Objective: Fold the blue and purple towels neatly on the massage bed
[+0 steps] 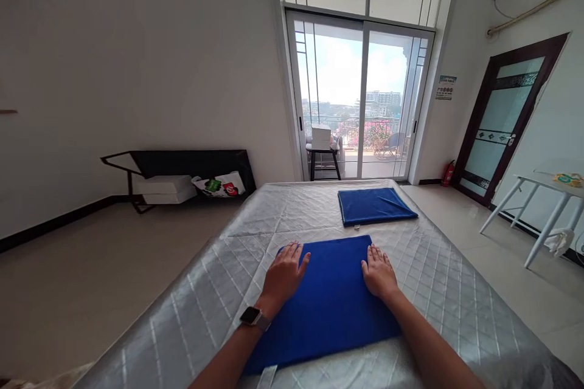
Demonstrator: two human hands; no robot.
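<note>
A flat, folded blue cloth [335, 304] lies on a silvery quilted mattress [214, 292], with a white tag sticking out at its near edge. My left hand [285, 272] rests flat on the cloth's far left corner, fingers stretched forward and a watch on the wrist. On the far right corner lies my right hand [379, 270], also flat with its fingers out, partly over the cloth's edge. Neither hand grips anything. Beyond them, a second folded blue cloth [376, 205] sits toward the mattress's far right end.
At the left wall stands a black bench-like frame [196, 164] with white boxes [166, 188] and a printed bag [221, 185]. A stool [325, 161] stands by the sliding glass door [362, 97]. To the right are a white table [547, 185] and a fire extinguisher [448, 174].
</note>
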